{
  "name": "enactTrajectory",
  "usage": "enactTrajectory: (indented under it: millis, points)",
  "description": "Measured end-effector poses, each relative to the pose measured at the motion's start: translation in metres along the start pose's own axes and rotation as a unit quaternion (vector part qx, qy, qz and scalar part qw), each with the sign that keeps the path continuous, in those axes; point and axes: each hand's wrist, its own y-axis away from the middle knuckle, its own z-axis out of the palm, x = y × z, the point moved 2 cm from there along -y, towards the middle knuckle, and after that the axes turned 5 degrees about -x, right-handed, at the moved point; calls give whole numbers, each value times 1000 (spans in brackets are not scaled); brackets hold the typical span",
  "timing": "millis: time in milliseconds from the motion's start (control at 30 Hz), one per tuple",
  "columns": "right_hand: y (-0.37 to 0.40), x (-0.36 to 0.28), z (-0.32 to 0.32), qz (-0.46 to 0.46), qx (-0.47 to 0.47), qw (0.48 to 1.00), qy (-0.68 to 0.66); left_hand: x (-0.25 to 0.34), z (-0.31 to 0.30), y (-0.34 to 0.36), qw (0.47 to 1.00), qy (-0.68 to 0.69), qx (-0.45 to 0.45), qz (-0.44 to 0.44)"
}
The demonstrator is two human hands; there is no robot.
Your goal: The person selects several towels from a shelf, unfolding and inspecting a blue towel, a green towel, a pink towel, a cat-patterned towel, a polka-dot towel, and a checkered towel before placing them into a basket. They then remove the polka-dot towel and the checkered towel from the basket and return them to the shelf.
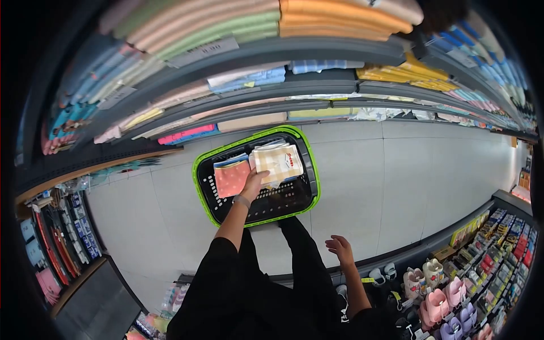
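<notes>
A black shopping basket (313, 195) with a bright green rim stands on the floor before my feet. Inside it, my left hand (254, 181) grips the left edge of a folded cream-and-white checked towel (277, 163) with a small red and dark motif. A pink dotted folded towel (231, 180) lies left of that hand, with blue cloth partly hidden behind it. Out to the right, my right hand (339, 247) hangs above the floor, holding nothing, its fingers loosely apart.
Shelves (238, 52) stacked with folded towels curve across the far side. Pale tiles (351, 170) form the floor. Slippers (436, 303) and small packaged goods (498, 249) line the right. A rack of packaged goods (85, 226) stands at left.
</notes>
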Motion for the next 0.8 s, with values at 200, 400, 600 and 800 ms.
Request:
enactTrajectory:
  millis: [200, 400, 600, 800]
  points:
    - [-100, -2, 20, -57, -4, 996, 62, -53, -89, -47, 962, -196, 189, -24]
    - [-205, -5, 53, -187, 78, 951, 236, -60, -113, 17, 856, -448, 198, 164]
    - [-195, -42, 89, -132, 141, 873, 448, -99, -134, 153, 709, -691, 43, 130]
    - [-181, -32, 134, -108, 133, 854, 491, -112, -194, 163, 513, -837, 109, 156]
